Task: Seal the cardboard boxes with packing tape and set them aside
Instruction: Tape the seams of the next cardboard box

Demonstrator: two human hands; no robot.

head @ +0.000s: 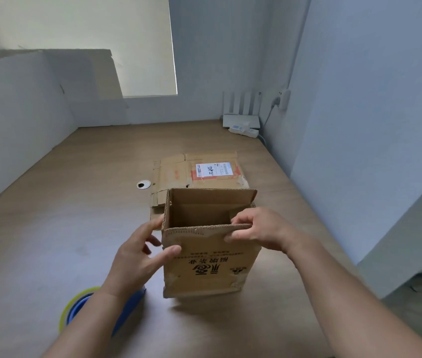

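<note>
Tape roll [75, 308], on a blue dispenser, lies by the near edge of the tabletop [75, 202], left of middle, partly under our left forearm. We haven't picked it up.

Left hand [137, 257] is spread wide at the near-left corner of the open cardboard box [204, 262], with the thumb flat on the near face and the index tip at the left wall. It braces rather than clamps. The box stands mid-tabletop toward the near edge with its top open and flaps up. The print on the near face reads upside down, so this is probably the bottom end. Right hand [261, 232] pinches the near wall's top rim, fingers over the edge and thumb outside.

The step, as we read it, is closing this end before taping:
- fold the short flaps in first, then the long ones
- butt the long flap edges together with no gap or overlap
- pin the seam flat with the right hand and reach for the tape with the left, since it's on that side
- run the strip along the seam and down both end walls

Count, left to right:
- 1 cardboard sheet [101, 73], leaning at the far-left corner
- 1 tape roll
- 1 cable grommet [143, 184]
- 1 open box
- 1 flattened cardboard box [178, 174], just behind the open one, with 1 shipping label [213, 169]; we can't tell if the two boxes touch
- 1 router [240, 117], far-right corner
</note>
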